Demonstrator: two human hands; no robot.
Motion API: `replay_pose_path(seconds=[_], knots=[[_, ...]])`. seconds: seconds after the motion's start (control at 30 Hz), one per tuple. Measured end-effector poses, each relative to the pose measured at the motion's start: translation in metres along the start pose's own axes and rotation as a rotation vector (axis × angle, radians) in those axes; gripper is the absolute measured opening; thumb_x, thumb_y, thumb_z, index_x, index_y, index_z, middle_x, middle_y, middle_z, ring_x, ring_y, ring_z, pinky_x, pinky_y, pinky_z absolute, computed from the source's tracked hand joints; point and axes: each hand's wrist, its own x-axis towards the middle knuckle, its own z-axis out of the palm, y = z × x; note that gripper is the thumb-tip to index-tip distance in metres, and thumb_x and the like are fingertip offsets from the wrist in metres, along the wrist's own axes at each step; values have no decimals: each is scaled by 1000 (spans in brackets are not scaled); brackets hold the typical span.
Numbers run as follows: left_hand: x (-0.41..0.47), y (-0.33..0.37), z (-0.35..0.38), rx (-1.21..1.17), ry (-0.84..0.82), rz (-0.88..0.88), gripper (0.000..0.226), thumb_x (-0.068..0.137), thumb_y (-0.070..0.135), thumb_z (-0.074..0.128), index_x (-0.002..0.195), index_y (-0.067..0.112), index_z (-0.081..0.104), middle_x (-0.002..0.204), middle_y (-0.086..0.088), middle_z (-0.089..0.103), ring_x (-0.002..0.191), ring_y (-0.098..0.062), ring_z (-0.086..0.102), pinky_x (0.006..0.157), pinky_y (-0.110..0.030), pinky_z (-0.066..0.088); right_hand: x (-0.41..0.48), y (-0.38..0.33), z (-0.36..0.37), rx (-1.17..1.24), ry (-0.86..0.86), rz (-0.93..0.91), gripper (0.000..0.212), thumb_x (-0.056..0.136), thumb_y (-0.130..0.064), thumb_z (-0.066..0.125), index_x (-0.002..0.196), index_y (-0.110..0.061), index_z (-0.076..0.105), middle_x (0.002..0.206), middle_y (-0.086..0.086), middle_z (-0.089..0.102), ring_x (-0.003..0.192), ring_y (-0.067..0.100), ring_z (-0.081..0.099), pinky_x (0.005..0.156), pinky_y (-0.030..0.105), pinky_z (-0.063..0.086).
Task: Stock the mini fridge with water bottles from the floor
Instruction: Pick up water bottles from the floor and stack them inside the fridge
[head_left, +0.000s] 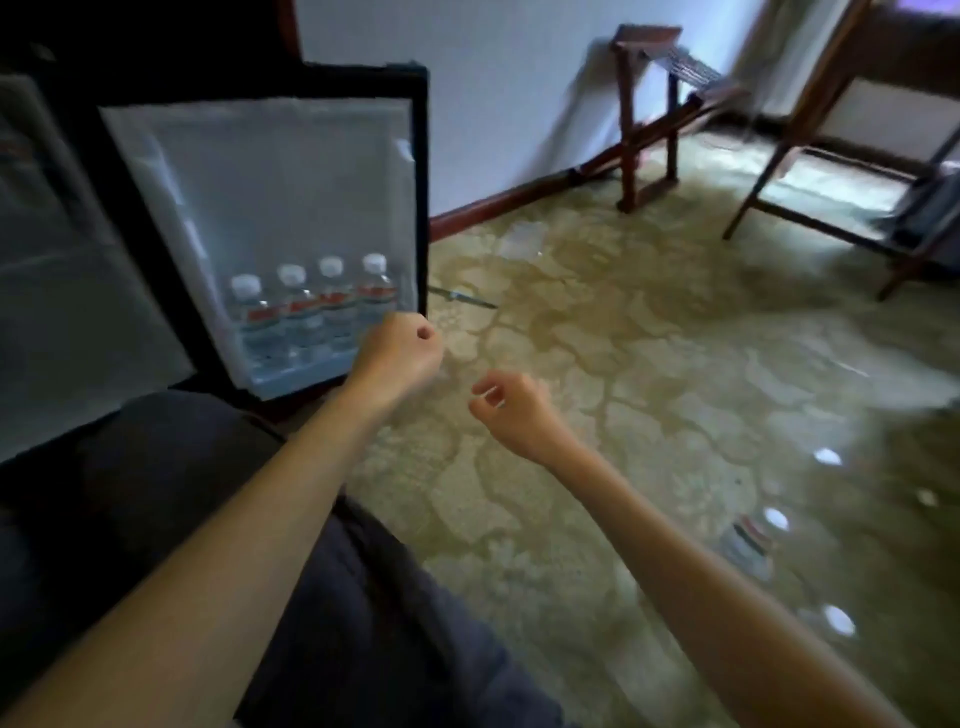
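Note:
The mini fridge door (270, 171) stands open, and its bottom shelf holds several water bottles (311, 306) with white caps and red labels, upright in a row. The fridge's inside (57, 270) is a blurred grey area at the far left. My left hand (400, 353) hovers just right of the door shelf, fingers curled into a fist with nothing in it. My right hand (511, 410) hangs over the floor beside it, loosely curled and empty. More water bottles (753, 540) stand on the floor at the lower right, blurred, only their white caps clear.
The floor (597, 338) is shiny, patterned yellowish stone. A wooden folding rack (649, 114) stands against the white wall and a wooden chair (831, 171) at the far right. My knee in dark trousers (363, 623) fills the lower left.

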Motion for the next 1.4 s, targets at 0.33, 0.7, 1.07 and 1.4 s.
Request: replay_pose_path(seconds=[0.33,0.7,1.07,1.4], knots=[[-80,59,192,83,-513,134,25,88,10,48,98,-2,68,105,-24,67,103,-36,61,86,-40,50,-102,204,-39,99,158,525,22,85,-18,56,97,-5,68,101,17,70,98,30,63,85,36,49],[-156,85,282,275,-897,291,28,94,16,47,117,5,59,120,-13,62,108,-25,59,94,-34,48,-175,363,-62,-126,287,910,69,90,-14,50,147,-15,12,158,9,-1,145,31,4,115,45,23],[-141,64,275,285,-910,227,26,95,14,45,117,6,57,117,-10,61,94,-17,55,74,-24,47,-171,388,-66,-235,191,858,39,93,-13,49,130,-13,36,114,17,52,83,24,49,70,30,43],[-103,36,235,205,-836,128,29,91,13,55,118,5,57,117,-12,61,95,-17,54,74,-24,43,-140,314,-42,-19,252,546,33,73,-24,72,102,-11,61,93,2,60,82,17,54,56,19,38]])
